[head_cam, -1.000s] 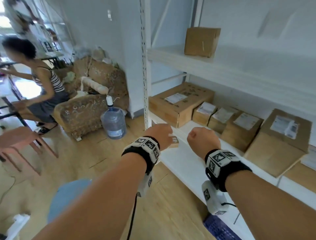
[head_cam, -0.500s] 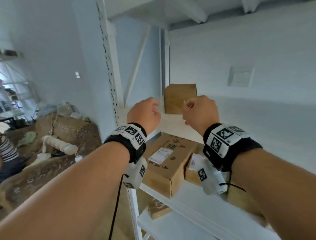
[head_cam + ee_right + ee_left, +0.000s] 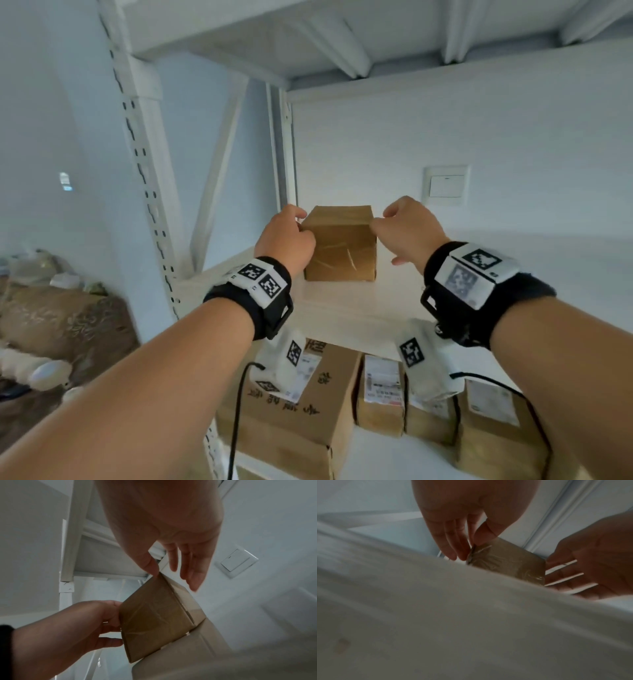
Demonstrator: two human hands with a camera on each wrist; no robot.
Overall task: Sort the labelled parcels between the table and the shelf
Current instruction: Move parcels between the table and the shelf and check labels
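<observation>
Small brown box [image 3: 339, 245] on the white upper shelf board [image 3: 342, 308], standing upright near the left rear corner post [image 3: 286, 150], taped faces shiny. Left hand [image 3: 286, 240] at the box's upper left edge: thumb on the near face, fingers reaching down the left side, touching cardboard, though whether gripping firmly cannot be told. Right hand [image 3: 409, 231] at the upper right edge: thumb tip meeting the top corner, fingers [image 3: 192, 569] spread loosely and straight beyond the right side, apart from the cardboard in the right wrist view. Box bottom flat on the board in the head view. Light switch [image 3: 446, 185] on the wall behind, to the right. On the shelf level beneath, a row of labelled parcels [image 3: 380, 394], the largest [image 3: 308, 411] at the left. Patterned sofa [image 3: 61, 318] far left, low.
</observation>
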